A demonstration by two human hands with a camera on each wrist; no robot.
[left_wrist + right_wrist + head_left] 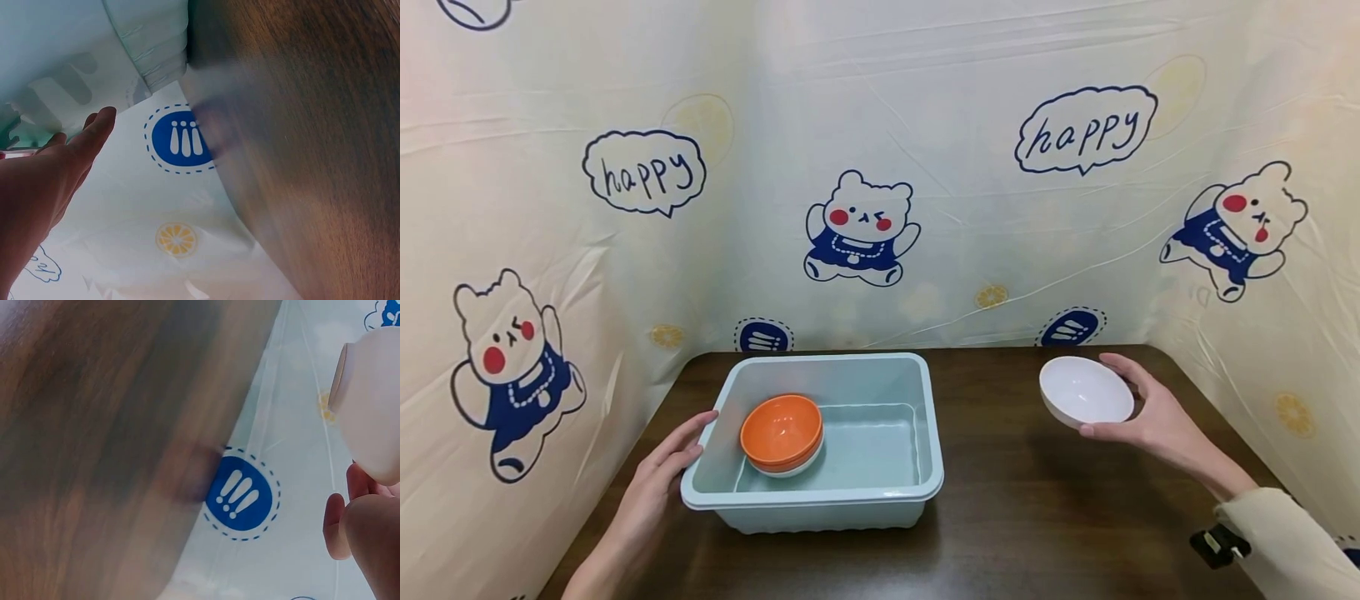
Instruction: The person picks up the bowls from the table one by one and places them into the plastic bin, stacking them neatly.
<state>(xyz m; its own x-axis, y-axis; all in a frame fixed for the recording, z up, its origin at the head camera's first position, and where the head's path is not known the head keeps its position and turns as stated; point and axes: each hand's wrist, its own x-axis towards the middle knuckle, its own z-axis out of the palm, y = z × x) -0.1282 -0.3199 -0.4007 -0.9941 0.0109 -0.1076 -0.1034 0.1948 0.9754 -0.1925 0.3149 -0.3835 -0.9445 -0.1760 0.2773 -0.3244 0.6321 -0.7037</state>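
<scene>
On the right, my right hand (1157,421) grips a white bowl (1086,390) by its right side, holding it above the table. In the right wrist view the white bowl (375,403) shows its outer side and foot, with the right hand (372,519) below. My left hand (658,475) touches the left rim of a light blue plastic basin (812,498) with its fingers nearly straight. In the left wrist view the left hand (59,162) lies along the basin's outer wall (62,62). Inside the basin, at its left, stacked orange bowls (782,429) sit over a white bowl (793,468).
The dark brown wooden table (992,508) runs under the basin and to its right. A pale cloth (970,200) printed with bears and the word "happy" hangs around the back and sides.
</scene>
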